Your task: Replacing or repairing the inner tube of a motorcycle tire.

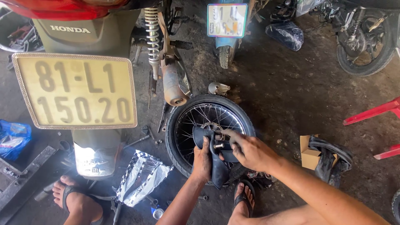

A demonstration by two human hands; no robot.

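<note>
The biggest thing in view is the rear of a motorcycle filling the upper left of the frame, with a big yellowish number plate hung on it and a chrome shock and exhaust seen just to its right. A spoked wheel with its tyre is laid flat on the dirty concrete floor at centre frame. Another tyre is parked in the upper right, and an old black tube stuffed by a cardboard box is seen at right, below some red chair legs.

Over the wheel, a black inner tube, folded up, is gripped by the left hand, fingers wrapped shut around the rubber. The valve stem poking out of the tube is being pinched by the fingertips of the right hand.

A crumpled silver foil bag is left on the floor at lower centre-left, and sandalled feet are seen along the bottom edge.
</note>
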